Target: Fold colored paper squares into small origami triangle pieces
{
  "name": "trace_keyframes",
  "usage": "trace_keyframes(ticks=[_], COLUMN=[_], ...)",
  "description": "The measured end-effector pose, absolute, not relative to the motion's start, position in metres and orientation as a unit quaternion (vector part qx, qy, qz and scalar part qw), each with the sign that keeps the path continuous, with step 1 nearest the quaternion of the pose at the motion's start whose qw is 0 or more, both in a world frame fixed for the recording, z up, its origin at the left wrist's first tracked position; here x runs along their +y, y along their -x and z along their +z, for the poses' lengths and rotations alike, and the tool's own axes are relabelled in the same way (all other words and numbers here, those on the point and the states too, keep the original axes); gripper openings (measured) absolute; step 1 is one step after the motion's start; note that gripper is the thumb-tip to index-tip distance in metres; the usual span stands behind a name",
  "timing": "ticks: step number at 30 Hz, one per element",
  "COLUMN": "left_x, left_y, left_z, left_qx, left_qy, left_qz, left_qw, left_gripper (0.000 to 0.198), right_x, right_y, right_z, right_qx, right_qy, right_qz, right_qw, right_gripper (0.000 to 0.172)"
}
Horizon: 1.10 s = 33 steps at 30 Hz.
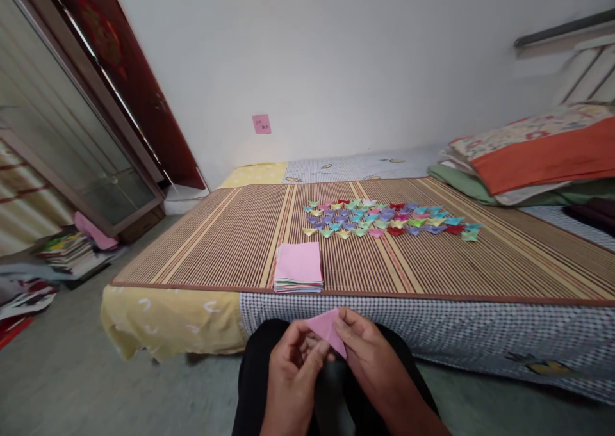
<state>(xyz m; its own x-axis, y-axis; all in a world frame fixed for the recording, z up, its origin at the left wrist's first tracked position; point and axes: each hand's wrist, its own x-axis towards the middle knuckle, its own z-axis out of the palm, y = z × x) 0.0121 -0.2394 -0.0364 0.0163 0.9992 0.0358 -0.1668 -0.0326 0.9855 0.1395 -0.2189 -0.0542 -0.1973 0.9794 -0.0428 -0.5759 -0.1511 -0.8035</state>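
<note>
A pink sheet of paper (327, 328), folded into a triangle, is held above my lap between both hands. My left hand (295, 365) pinches its left and lower side with thumb and fingers. At its right edge, my right hand (362, 343) grips the paper with the thumb on top. Just beyond my hands, a stack of coloured paper squares (298, 263) with a pink one on top lies at the near edge of the striped mat (216, 244). Several rows of small folded paper boats (384, 219) in many colours stand farther back on the mat.
The mat covers a bed whose checked sheet (456, 333) hangs down in front of my knees. Folded bedding (542, 154) is piled at the right. A pink note (261, 124) is on the wall. Books (67, 253) lie on the floor at the left, near a glass-fronted cabinet (62, 116).
</note>
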Motion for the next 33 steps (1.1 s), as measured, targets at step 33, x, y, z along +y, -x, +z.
trace_keyframes(ticks=[33], left_x=[-0.242], left_y=[-0.003], left_z=[-0.056], left_qx=[0.484], left_qy=[-0.604], left_qz=[0.517], left_qw=[0.365], left_gripper=[0.038], right_x=[-0.222], right_y=[-0.133], right_z=[-0.061], right_qx=[-0.419], right_qy=[0.394], right_qz=[0.572], right_qw=[0.584], right_gripper=[0.037])
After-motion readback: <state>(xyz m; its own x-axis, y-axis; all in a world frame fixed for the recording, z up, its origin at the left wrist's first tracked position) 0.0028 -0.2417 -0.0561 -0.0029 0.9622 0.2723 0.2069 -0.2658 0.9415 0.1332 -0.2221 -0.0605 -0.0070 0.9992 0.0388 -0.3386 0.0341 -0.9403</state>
